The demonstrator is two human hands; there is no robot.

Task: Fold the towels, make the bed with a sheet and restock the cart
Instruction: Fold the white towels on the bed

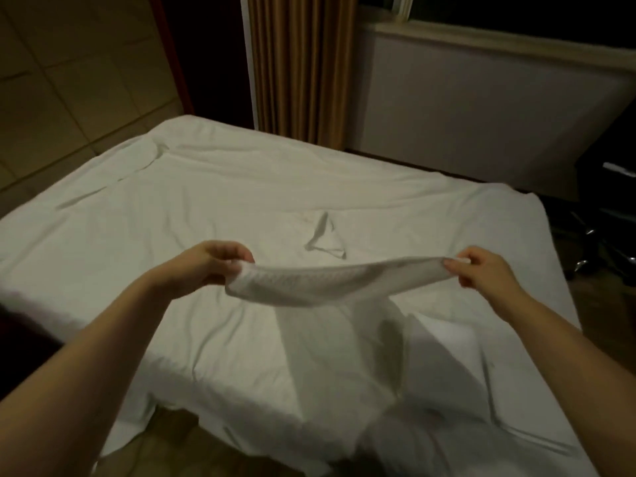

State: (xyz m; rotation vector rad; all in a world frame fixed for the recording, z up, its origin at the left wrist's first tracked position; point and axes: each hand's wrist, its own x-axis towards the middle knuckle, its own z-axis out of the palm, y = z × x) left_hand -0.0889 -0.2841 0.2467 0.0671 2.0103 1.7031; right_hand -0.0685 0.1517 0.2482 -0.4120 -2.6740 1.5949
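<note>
Scanning from the left, I find my left hand (220,265) with its fingers curled round the bunched left end of the towel (309,285). The towel stretches between both hands above the bed's white sheet (144,208), sagging in the middle, and its lower part hangs blurred towards the mattress. At the right, my right hand (481,270) pinches the other end between the thumb and bent fingers.

I judge the cloth light, soft and quite limp. Its woven texture should grip well, so slipping is unlikely, but it will droop wherever it lacks support. The two top corners look like the best holds. I think the left end needs gathering down to a clean corner pinch, so the edges can meet squarely.
</note>
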